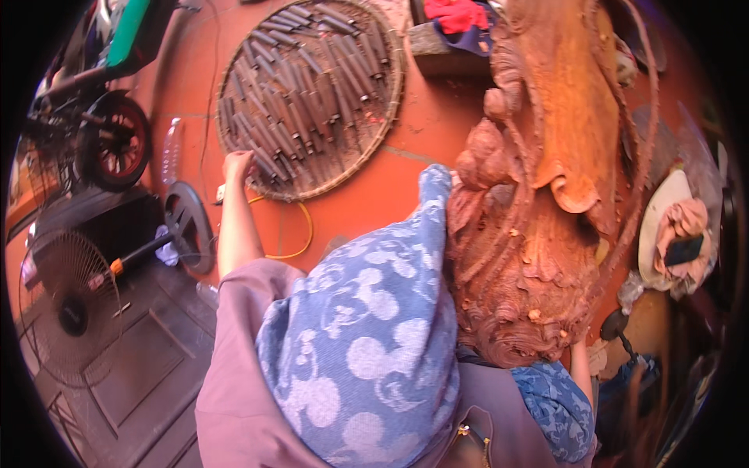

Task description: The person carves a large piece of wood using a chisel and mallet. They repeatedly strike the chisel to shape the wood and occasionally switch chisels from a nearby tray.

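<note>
My left hand (pixel 239 166) reaches out to the near-left rim of a round woven tray (pixel 388 117) on the orange floor. Its fingers curl down onto the dark chisels (pixel 308 86) that fill the tray; I cannot tell whether it grips one. A large reddish-brown carved wooden sculpture (pixel 546 179) lies in front of my knee, which is covered by blue patterned cloth (pixel 367 343). My right hand (pixel 579 352) is at the carving's lower right edge. Only the wrist shows there, and the fingers are hidden behind the wood.
A standing fan (pixel 66 304) and its black round base (pixel 189 226) lie at the left, beside a motorbike wheel (pixel 117 144) and a clear plastic bottle (pixel 172 152). A yellow cable (pixel 303 234) loops below the tray. A pale disc with pink cloth (pixel 675 226) is at the right.
</note>
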`<state>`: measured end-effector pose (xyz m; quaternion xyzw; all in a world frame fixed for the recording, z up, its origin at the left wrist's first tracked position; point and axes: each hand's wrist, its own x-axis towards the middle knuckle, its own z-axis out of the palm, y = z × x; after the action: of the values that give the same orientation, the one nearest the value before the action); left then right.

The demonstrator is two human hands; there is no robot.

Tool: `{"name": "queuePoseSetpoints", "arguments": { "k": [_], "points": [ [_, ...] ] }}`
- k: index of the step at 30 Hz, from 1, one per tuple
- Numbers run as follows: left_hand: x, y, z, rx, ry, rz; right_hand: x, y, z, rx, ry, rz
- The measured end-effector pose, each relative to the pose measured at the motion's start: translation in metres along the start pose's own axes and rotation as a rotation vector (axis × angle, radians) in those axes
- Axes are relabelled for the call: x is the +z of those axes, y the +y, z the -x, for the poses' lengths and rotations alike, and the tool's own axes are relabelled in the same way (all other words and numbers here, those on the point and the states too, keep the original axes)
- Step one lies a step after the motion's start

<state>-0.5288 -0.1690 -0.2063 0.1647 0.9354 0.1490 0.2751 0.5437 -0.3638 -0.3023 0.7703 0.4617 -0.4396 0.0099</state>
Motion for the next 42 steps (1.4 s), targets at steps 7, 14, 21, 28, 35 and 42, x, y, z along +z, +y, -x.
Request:
{"name": "queuePoseSetpoints", "arguments": {
  "k": [7,14,21,28,35,42],
  "points": [
    [0.036,0.027,0.019,0.125,0.211,-0.14,-0.009,-0.025,0.008,0.043,0.038,0.072],
    [0.058,0.078,0.028,0.365,0.279,-0.103,-0.005,-0.027,0.001,0.041,0.027,0.054],
    [0.072,0.097,0.062,0.369,0.31,-0.155,-0.012,-0.024,0.007,0.072,0.03,0.075],
    [0.062,0.079,0.058,0.339,0.376,-0.141,-0.005,-0.019,0.007,0.076,0.025,0.065],
    [0.066,0.089,0.1,0.289,0.393,-0.009,-0.011,-0.025,0.005,0.073,0.017,0.082],
    [0.064,0.085,0.098,0.373,0.458,0.062,-0.007,-0.017,0.009,0.087,0.019,0.076]
  ]
}}
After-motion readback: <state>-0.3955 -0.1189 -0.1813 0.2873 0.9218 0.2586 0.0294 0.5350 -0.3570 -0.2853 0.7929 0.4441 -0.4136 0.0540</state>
